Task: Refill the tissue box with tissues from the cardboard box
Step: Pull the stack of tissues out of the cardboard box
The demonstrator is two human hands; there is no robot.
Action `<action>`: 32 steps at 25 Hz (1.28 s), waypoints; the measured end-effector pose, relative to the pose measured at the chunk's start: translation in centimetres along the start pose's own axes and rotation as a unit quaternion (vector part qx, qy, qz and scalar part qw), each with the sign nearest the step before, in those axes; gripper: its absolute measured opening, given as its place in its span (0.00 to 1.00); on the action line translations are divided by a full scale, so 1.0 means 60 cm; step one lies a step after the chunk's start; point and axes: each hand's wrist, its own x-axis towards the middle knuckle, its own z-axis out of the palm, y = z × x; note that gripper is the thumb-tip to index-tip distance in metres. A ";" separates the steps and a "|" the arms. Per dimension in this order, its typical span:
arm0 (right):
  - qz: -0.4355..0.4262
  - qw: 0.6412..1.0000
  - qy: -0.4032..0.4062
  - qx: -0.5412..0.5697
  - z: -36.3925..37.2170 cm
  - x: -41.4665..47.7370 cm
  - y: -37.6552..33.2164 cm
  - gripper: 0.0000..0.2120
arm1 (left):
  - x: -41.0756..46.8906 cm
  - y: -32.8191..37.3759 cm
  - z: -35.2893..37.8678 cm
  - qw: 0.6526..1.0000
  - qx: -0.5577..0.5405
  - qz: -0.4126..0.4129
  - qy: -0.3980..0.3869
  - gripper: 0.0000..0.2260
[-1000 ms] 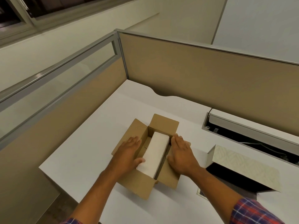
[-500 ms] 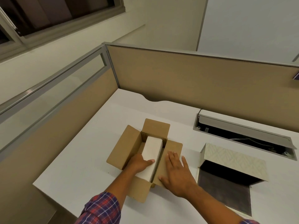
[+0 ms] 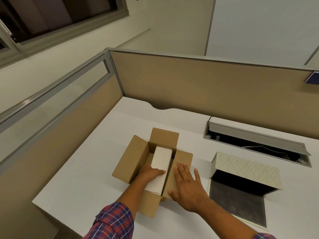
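Head view looks down on a white desk [image 3: 82,169] where the cardboard box [image 3: 127,165] sits near the front edge, flaps spread wide. A white stack of tissues [image 3: 159,165] lies lengthwise inside it, rising above the walls. The left hand [image 3: 149,173] is down in the box with its fingers curled over the near part of the stack, gripping it. The right hand [image 3: 185,185] lies flat, fingers spread and released, pressing the right flap down against the desk.

By my reading, this is the lifting-out step: one hand steadies the carton while the other takes the tissues. Next the stack needs to come straight up, clear of the right wall, then travel right to the tissue box [image 3: 241,185], which stands just beside the carton with its patterned lid tipped up and its dark inside showing.

Room is good: bare desk lies to the left and behind. The open cable trough [image 3: 255,144] near the back edge, by the partition [image 3: 207,94], is worth avoiding.
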 end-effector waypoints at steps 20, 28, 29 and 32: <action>0.004 1.000 0.008 0.008 0.005 -0.008 0.008 0.42 | 0.006 -0.019 -0.002 0.978 -0.179 -0.004 -0.106 0.27; 0.008 1.000 0.000 0.004 0.002 -0.012 0.006 0.41 | -0.002 -0.018 -0.016 0.967 -0.208 0.025 -0.148 0.29; 0.008 1.000 0.003 0.003 0.000 -0.014 0.005 0.41 | -0.005 -0.017 -0.021 0.966 -0.208 0.031 -0.152 0.29; 0.005 1.000 0.021 0.015 -0.011 -0.019 0.000 0.37 | -0.018 -0.014 -0.042 0.963 -0.214 0.047 -0.160 0.28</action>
